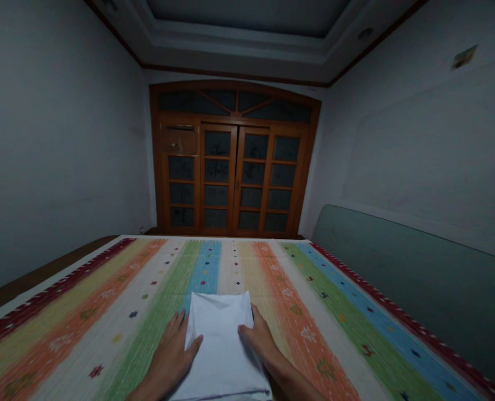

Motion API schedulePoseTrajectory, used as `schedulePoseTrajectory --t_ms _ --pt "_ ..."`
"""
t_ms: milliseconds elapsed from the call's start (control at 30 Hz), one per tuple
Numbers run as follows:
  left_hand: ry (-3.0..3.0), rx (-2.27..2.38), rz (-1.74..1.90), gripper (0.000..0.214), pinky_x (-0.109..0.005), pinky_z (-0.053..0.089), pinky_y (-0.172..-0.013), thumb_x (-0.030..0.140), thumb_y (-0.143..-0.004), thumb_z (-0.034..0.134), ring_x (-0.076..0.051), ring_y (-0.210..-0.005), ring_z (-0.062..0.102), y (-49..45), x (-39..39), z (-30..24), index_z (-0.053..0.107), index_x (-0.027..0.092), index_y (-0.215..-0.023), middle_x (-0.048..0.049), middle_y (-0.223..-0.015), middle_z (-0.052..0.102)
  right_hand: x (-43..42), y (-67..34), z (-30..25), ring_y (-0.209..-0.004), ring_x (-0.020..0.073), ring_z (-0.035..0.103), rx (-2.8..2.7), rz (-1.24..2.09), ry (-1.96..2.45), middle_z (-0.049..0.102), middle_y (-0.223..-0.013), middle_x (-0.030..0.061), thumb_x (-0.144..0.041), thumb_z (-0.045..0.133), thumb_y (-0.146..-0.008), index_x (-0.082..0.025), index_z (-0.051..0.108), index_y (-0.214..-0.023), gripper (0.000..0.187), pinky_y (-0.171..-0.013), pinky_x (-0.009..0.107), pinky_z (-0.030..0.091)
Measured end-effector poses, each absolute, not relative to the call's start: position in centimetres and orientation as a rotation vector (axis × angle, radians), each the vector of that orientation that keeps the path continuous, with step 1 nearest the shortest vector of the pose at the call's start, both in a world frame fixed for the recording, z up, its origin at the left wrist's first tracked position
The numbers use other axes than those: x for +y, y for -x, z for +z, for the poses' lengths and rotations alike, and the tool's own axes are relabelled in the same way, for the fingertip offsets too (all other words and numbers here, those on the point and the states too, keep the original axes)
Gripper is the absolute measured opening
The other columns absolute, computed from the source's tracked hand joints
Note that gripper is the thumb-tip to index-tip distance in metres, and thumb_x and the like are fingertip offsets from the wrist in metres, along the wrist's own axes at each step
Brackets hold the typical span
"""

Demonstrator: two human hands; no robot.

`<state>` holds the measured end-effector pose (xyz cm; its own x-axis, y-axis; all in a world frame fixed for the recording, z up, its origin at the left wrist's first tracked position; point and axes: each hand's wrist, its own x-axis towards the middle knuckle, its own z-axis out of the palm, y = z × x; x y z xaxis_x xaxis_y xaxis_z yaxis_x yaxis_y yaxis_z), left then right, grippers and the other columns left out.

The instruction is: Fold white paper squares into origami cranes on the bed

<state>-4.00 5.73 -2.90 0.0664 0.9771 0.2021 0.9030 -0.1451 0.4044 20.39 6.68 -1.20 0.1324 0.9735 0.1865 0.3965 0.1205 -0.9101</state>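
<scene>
A folded white cloth (219, 346) lies on a striped cotton bedspread (105, 312), its near end running out of view at the bottom of the picture. My left hand (173, 356) rests flat on the cloth's left edge, with its fingers spread and partly on the bedspread. On the right edge, my right hand (259, 340) lies with its fingers over the fold. Neither hand closes around the cloth. The bedspread has bands of red, yellow, orange, green and blue with small embroidered motifs.
A wooden double door with glass panes (233, 178) stands beyond the far end of the bed. A grey-green padded panel (398, 278) runs along the right side, and a brown wooden edge (34, 284) runs along the left. Plain walls flank both sides.
</scene>
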Motion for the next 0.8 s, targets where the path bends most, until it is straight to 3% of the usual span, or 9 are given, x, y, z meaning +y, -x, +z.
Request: schedulePoseTrajectory --t_ms 167,233,333,500,567,633,800 --pt "-1.902 1.595 1.094 0.070 -0.047 0.040 -0.118 0.036 -0.082 0.058 -0.033 -0.138 0.053 3.5 5.6 -3.4 0.051 0.010 -0.148 -0.0150 -0.148 0.059 6.4 -20.3 -0.4 -0.109 0.0314 0.070 -1.248 0.889 1.285 0.074 -0.119 0.0154 -0.014 0.051 -0.049 -0.013 0.063 -0.125 0.077 -0.095 0.037 0.055" --pt "-1.804 1.500 1.221 0.072 -0.048 0.042 -0.117 0.034 -0.081 0.061 -0.034 -0.137 0.055 3.2 5.4 -2.9 0.050 0.012 -0.148 -0.0140 -0.144 0.063 6.4 -20.3 -0.2 -0.110 0.0324 0.070 -1.182 0.926 1.251 0.074 -0.118 0.0153 -0.014 0.051 -0.047 -0.015 0.063 -0.122 0.077 -0.094 0.037 0.056" --pt "-1.704 1.395 1.348 0.075 -0.048 0.036 -0.121 0.035 -0.081 0.062 -0.033 -0.142 0.048 2.8 5.2 -1.6 0.046 0.014 -0.151 -0.0135 -0.152 0.056 6.0 -20.4 0.7 -0.110 0.0326 0.069 -1.120 0.977 1.198 0.073 -0.121 0.0156 -0.015 0.054 -0.046 -0.016 0.063 -0.122 0.076 -0.091 0.037 0.057" --pt "-1.547 1.344 1.516 0.079 -0.046 0.034 -0.122 0.038 -0.080 0.066 -0.032 -0.147 0.041 2.7 4.7 2.0 0.041 0.016 -0.152 -0.0138 -0.159 0.045 4.9 -20.6 3.6 -0.092 0.0319 0.075 -1.065 1.246 1.001 0.079 -0.105 0.0143 -0.025 0.078 -0.055 -0.015 0.071 -0.110 0.056 -0.080 0.039 0.061" --pt "-1.510 1.298 1.586 0.079 -0.043 0.041 -0.117 0.037 -0.078 0.068 -0.031 -0.142 0.049 2.7 4.3 3.5 0.042 0.019 -0.150 -0.0124 -0.156 0.050 4.7 -20.6 4.8 -0.086 0.0333 0.075 -1.122 1.162 0.989 0.080 -0.095 0.0143 -0.033 0.084 -0.055 -0.014 0.075 -0.098 0.048 -0.074 0.040 0.061" --pt "-1.429 1.229 1.570 0.085 -0.043 0.055 -0.103 0.041 -0.074 0.073 -0.033 -0.125 0.065 2.6 3.9 4.7 0.042 0.019 -0.149 -0.0136 -0.140 0.065 4.6 -20.5 5.7 -0.083 0.0333 0.074 -1.150 1.064 0.988 0.080 -0.087 0.0123 -0.037 0.086 -0.056 -0.015 0.076 -0.085 0.038 -0.074 0.040 0.060" --pt "-1.322 1.237 1.607 0.064 -0.044 0.060 -0.093 0.054 -0.067 0.080 -0.037 -0.112 0.071 2.5 3.5 5.3 0.069 0.016 -0.117 -0.0140 -0.117 0.078 4.4 -19.8 5.9 -0.085 0.0296 0.071 -1.228 0.946 0.902 0.080 -0.089 0.0088 -0.043 0.083 -0.067 -0.018 0.079 -0.081 0.030 -0.081 0.038 0.058"
